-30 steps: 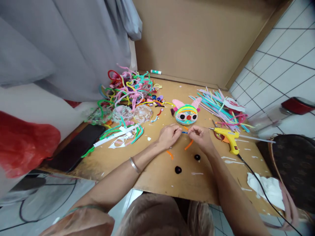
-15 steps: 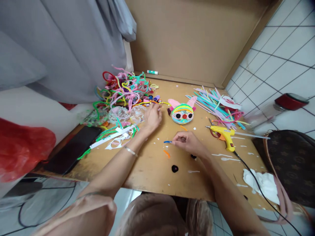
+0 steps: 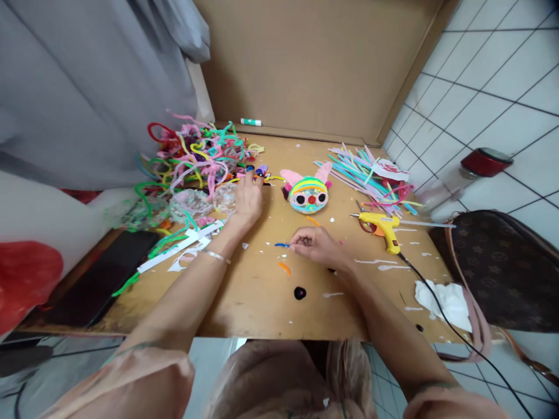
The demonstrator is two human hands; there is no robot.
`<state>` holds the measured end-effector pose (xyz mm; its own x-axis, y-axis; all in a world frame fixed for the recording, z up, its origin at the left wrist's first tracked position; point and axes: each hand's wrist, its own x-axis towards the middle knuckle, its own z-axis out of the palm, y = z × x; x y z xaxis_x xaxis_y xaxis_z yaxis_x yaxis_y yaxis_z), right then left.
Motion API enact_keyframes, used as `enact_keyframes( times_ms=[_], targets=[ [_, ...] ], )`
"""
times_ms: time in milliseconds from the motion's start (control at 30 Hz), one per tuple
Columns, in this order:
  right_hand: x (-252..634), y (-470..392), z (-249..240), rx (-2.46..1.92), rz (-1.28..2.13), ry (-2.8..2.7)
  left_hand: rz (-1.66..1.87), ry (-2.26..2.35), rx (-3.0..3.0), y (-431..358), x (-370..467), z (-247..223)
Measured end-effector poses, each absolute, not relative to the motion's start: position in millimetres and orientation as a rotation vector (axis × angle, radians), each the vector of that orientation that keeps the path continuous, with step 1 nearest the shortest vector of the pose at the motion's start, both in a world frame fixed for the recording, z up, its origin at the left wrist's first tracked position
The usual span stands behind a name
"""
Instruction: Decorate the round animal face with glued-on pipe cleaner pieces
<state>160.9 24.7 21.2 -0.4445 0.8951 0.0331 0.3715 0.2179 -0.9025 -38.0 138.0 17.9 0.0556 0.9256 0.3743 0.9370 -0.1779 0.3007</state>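
My right hand (image 3: 315,244) is closed in a pinch on one end of a short blue piece of pipe cleaner (image 3: 280,245), just above the table. My left hand (image 3: 248,201) reaches to the right edge of a tangled pile of pipe cleaners (image 3: 201,157). Its fingers point forward, slightly apart, over small shiny dark-blue and purple pieces (image 3: 261,170); whether they touch one is unclear. Ahead of my hands stands a round animal figure (image 3: 309,195) with pink ears, black eyes, a red nose and coloured stripes. Orange snippets (image 3: 285,267) and a black disc (image 3: 299,293) lie near me.
At right are a yellow hot glue gun (image 3: 379,224) with its cord, straight pipe cleaners (image 3: 360,174), a crumpled tissue (image 3: 445,302), a bottle (image 3: 463,180) and a brown bag (image 3: 498,267). Paper strips (image 3: 179,247) and a black phone (image 3: 102,279) lie left; a glue stick (image 3: 251,122) is at back.
The whole view has shifted, so things on the table sit further left. My left hand reaches a little farther toward the shiny pieces. My right hand keeps its pinch on the blue piece.
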Motion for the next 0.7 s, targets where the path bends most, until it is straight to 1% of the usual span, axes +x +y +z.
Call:
enact_keyframes(
  times_ms=[67,133,267,400,467,567,700],
  targets=[
    [161.1,25.3,21.0,-1.191,1.083,-1.89,-1.04,-1.861,-2.206,121.4,-41.9,18.8],
    [162.0,25.8,21.5,-1.226,0.967,-1.879,-1.129,-1.781,-2.204,98.7,-41.5,21.5],
    [163.7,26.4,22.4,-1.297,0.844,-1.87,-1.061,-1.517,-2.451,50.6,-29.8,25.6],
    [164.9,27.5,22.8,-1.339,0.804,-1.808,-1.013,-1.257,-2.683,28.7,-16.4,17.4],
    [166.0,28.5,23.6,-1.352,0.81,-1.748,-1.048,-1.223,-2.756,28.8,-12.6,10.8],
    [167.7,30.0,26.5,-1.349,0.823,-1.66,-1.204,-1.257,-2.819,34.0,-9.7,5.4],
    [170.6,31.1,32.0,-1.317,0.835,-1.566,-1.471,-1.463,-2.865,40.8,-4.3,12.3]
  ],
)
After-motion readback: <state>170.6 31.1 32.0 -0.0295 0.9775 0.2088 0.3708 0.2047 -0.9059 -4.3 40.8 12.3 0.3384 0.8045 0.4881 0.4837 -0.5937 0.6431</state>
